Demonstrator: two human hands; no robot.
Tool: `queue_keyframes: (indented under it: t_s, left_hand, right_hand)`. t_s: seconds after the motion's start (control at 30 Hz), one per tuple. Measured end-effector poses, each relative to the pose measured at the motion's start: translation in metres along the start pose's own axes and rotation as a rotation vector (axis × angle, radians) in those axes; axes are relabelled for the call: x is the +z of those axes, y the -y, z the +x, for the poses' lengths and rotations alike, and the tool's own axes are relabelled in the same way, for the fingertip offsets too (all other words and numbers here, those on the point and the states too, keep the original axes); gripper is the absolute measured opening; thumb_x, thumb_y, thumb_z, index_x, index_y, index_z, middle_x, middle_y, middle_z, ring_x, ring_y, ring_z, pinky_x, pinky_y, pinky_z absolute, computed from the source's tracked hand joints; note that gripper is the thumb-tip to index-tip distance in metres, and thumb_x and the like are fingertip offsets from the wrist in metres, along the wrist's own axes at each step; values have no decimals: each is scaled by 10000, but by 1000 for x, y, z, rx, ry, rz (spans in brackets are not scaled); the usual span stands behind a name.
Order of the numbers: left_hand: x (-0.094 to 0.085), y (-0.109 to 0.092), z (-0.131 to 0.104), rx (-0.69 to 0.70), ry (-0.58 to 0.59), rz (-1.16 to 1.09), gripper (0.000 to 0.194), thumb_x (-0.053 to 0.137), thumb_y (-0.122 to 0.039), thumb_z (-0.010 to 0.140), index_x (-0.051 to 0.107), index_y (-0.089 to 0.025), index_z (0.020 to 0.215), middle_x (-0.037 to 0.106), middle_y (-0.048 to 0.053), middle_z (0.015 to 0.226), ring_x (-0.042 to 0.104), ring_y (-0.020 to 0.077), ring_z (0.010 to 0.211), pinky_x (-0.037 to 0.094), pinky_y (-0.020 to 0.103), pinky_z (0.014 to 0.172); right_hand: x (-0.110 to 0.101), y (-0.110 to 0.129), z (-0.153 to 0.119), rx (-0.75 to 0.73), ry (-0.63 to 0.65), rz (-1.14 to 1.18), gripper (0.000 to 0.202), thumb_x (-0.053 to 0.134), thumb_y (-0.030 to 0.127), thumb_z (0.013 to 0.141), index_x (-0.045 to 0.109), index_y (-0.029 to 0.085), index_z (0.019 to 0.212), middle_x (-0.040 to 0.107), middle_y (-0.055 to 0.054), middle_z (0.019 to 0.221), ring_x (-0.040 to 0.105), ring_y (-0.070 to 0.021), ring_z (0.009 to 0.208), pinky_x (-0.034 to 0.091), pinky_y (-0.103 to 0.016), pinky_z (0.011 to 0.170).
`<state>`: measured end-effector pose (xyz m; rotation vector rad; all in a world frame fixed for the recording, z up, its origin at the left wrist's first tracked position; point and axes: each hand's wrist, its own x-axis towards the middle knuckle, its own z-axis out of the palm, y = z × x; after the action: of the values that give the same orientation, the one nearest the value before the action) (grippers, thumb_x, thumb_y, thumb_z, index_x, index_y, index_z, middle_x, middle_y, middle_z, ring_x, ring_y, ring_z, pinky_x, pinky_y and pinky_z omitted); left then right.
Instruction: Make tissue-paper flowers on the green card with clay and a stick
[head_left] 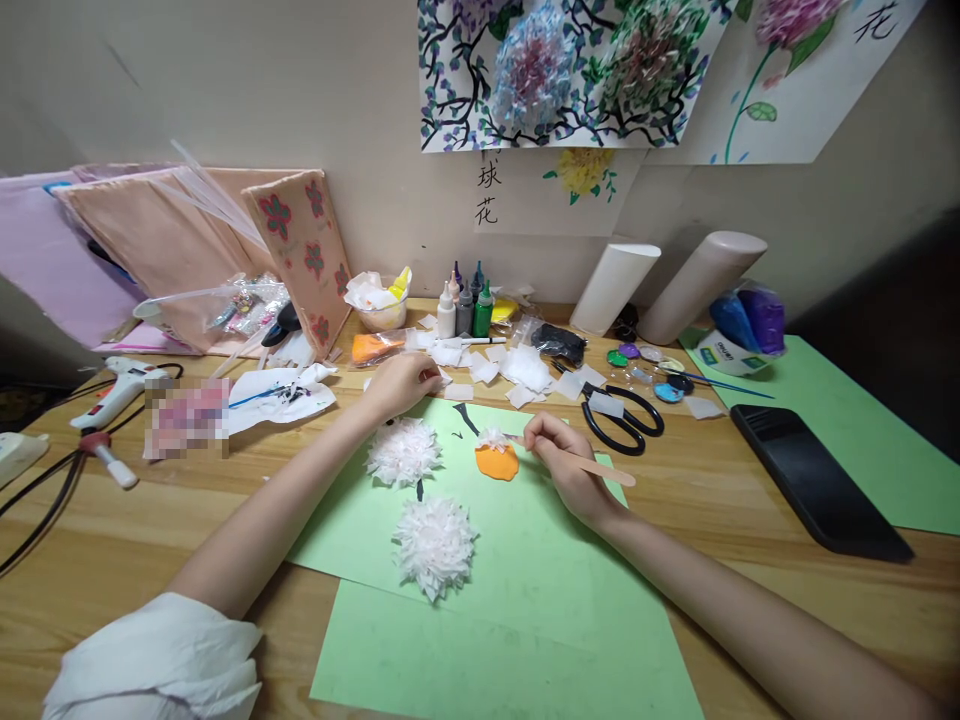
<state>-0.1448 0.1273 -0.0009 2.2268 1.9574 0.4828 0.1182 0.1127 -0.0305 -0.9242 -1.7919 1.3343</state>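
My right hand (570, 468) is closed round a wooden craft stick (611, 473). The stick's far tip reaches a small tuft of white tissue paper (493, 437) on the upper edge of a flat orange clay disc (498, 464). My left hand (405, 384) has its fingertips pinched together beside loose white tissue squares (460, 392); what lies between them is hidden. Two full white tissue flowers (403, 452) (435, 547) sit on the green paper (540, 600), left of the disc. A dark stem piece (465, 417) shows above it.
Black-handled scissors (641, 430) and a black phone (814, 480) are on the right. Behind stand paint bottles (463, 312), a tissue-filled bowl (381, 305) and an orange clay packet (377, 347). A hot glue gun (116, 393) with cords lies at left.
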Motion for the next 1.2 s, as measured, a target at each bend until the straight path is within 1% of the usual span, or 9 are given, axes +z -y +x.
queue_keyframes:
  t_s: [0.17, 0.33, 0.4, 0.5, 0.57, 0.63, 0.73, 0.9, 1.2]
  left_hand:
    - [-9, -1, 3, -68, -106, -140, 213, 530, -307, 831, 670, -147, 836, 694, 60, 869, 599, 173, 784, 423, 258, 682]
    - [-33, -30, -2, -71, -150, -382, 243, 587, -367, 800, 684, -146, 784, 703, 51, 814, 595, 150, 729, 440, 251, 671]
    - [-36, -49, -7, -80, -50, -565, 276, 613, -402, 779, 692, -139, 802, 705, 55, 802, 602, 150, 718, 452, 251, 650]
    - [-24, -76, -17, -25, 219, -839, 263, 620, -398, 779, 695, -150, 826, 707, 49, 813, 617, 150, 745, 477, 263, 682]
    - [-9, -87, -22, 32, 289, -791, 230, 622, -383, 787, 703, -168, 803, 698, 43, 821, 610, 153, 766, 474, 275, 710]
    - [7, -91, -24, 99, 198, -638, 182, 631, -341, 790, 703, -176, 768, 677, 43, 840, 595, 162, 810, 459, 299, 777]
    - [22, -89, -22, 127, 72, -448, 140, 629, -291, 798, 707, -178, 769, 649, 56, 884, 566, 184, 875, 431, 330, 826]
    - [28, -86, -20, 107, 63, -422, 127, 619, -268, 808, 707, -182, 774, 638, 54, 896, 561, 185, 883, 424, 319, 817]
    - [29, -88, -21, 72, 83, -399, 209, 537, -301, 859, 691, -179, 787, 644, 54, 896, 570, 187, 880, 432, 310, 819]
  right_hand:
    - [2, 0, -1, -3, -33, 51, 100, 426, 225, 840, 461, 212, 747, 375, 47, 615, 316, -114, 552, 235, -254, 528]
    - [6, 0, 1, -10, -135, 145, 105, 469, 322, 880, 415, 241, 918, 425, 70, 585, 388, -112, 530, 300, -244, 542]
    - [6, 0, 4, -25, -173, 170, 148, 491, 354, 877, 403, 240, 911, 490, 60, 591, 465, -126, 573, 356, -258, 585]
    - [3, 0, 8, -74, -280, 185, 199, 476, 409, 880, 389, 237, 831, 517, 37, 620, 520, -139, 613, 400, -274, 613]
    - [0, -2, 9, -117, -377, 182, 245, 412, 439, 900, 380, 236, 766, 463, 38, 605, 482, -128, 560, 396, -270, 581]
    - [-2, -4, 9, -145, -442, 167, 328, 336, 458, 918, 365, 231, 684, 407, 35, 582, 414, -117, 499, 364, -261, 520]
    - [-3, -7, 7, -132, -423, 105, 423, 301, 486, 926, 364, 226, 599, 393, 24, 546, 364, -115, 457, 310, -261, 458]
    - [-2, -5, 7, -64, -252, -31, 402, 384, 474, 922, 439, 216, 618, 424, 30, 514, 421, -122, 494, 324, -258, 501]
    - [-3, -6, 11, -37, -189, -77, 346, 409, 461, 921, 472, 216, 685, 483, 31, 560, 480, -132, 563, 352, -262, 577]
